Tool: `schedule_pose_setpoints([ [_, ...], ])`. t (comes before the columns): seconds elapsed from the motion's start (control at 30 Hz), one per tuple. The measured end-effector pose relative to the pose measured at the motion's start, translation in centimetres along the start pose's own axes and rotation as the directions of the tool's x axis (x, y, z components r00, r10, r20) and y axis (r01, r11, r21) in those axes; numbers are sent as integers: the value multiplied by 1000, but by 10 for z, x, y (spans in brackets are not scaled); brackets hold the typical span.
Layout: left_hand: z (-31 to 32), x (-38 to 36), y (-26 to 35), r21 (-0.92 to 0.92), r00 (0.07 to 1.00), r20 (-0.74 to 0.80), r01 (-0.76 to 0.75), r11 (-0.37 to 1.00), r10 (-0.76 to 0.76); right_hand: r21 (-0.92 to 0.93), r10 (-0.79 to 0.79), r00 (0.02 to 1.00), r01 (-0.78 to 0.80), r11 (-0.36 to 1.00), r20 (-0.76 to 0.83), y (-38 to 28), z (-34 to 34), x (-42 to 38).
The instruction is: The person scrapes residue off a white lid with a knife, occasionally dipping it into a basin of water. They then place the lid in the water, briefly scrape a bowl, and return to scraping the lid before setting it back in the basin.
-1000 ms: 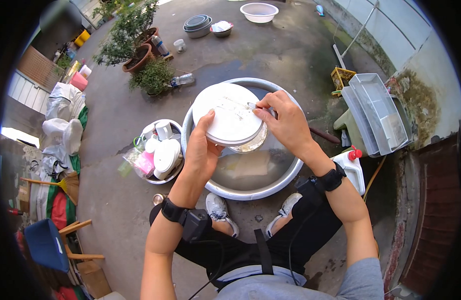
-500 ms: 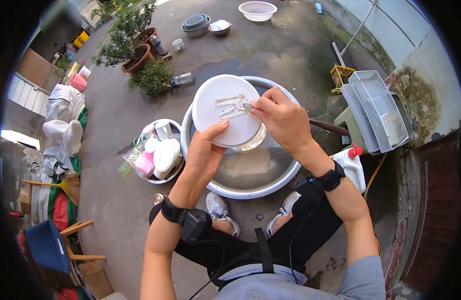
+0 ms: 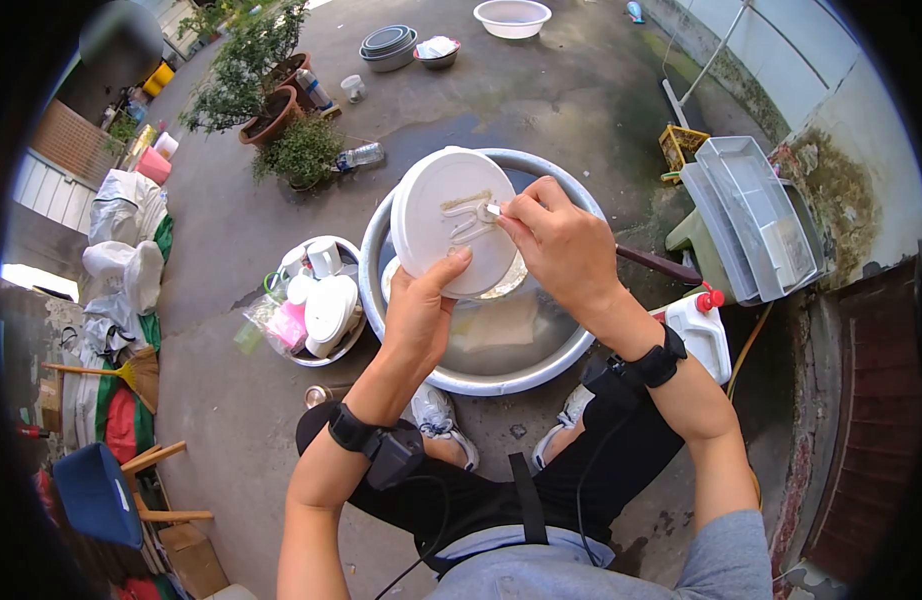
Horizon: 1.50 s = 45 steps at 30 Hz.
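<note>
My left hand (image 3: pixel 427 300) grips a white round lid (image 3: pixel 417 215) by its lower edge, thumb on the face. A raised looped shape stands out on the lid's face, with a brownish line of residue beside it. Between thumb and fingertips, my right hand (image 3: pixel 564 240) pinches a small pale piece (image 3: pixel 492 211) against the raised shape; its kind is too small to tell. Under both hands stands a large metal basin (image 3: pixel 481 384) of cloudy water, with a beige flat thing (image 3: pixel 496 325) in the water. The lid hides part of another pale round item in the basin.
To the left, a smaller basin (image 3: pixel 311 361) holds white cups, lids and a pink item. A white jug (image 3: pixel 699 335) with a red cap stands at right, near clear plastic bins (image 3: pixel 751 220). Potted plants (image 3: pixel 299 160) and a plastic bottle (image 3: pixel 361 156) are beyond.
The lid has tilted, its face turning more to the right. My right hand's pinch stays at the raised shape, shifted slightly.
</note>
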<state>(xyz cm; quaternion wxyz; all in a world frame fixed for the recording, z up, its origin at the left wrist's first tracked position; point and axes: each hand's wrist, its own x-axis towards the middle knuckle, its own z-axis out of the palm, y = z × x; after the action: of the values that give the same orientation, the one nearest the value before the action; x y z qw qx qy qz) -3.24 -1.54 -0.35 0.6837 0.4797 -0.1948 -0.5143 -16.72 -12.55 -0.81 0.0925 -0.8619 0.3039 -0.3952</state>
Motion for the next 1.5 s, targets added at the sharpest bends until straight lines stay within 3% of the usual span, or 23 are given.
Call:
schedule_pose_setpoints([
  [0.13, 2, -2, 1, 18, 1000, 1, -12, 1000, 12, -6, 87, 996, -87, 996, 30, 0, -2, 3],
  [0.57, 0, -2, -1, 26, 1000, -12, -14, 1000, 15, 31, 57, 997, -58, 998, 50, -3, 1, -1],
  [0.77, 1, -1, -2, 38, 1000, -4, -16, 999, 16, 17, 117, 991, -118, 993, 58, -2, 1, 0],
  [0.87, 1, -1, -2, 36, 1000, -10, -20, 999, 20, 43, 62, 997, -64, 997, 44, -4, 1, -1],
  [0.93, 2, -2, -2, 46, 1000, -22, -9, 999, 10, 22, 121, 991, -122, 992, 62, 0, 2, 1],
  [1.17, 1, -1, -3, 26, 1000, -15, 12, 1000, -11, 53, 78, 996, -80, 995, 38, -2, 2, -1],
  [1.37, 0, 3, 9, 19, 999, 36, 31, 999, -32, 13, 142, 989, -142, 990, 31, 6, -2, 8],
  [1.5, -7, 11, 19, -9, 999, 38, 38, 999, -37, 178, 39, 999, -41, 983, 13, 12, -2, 12],
])
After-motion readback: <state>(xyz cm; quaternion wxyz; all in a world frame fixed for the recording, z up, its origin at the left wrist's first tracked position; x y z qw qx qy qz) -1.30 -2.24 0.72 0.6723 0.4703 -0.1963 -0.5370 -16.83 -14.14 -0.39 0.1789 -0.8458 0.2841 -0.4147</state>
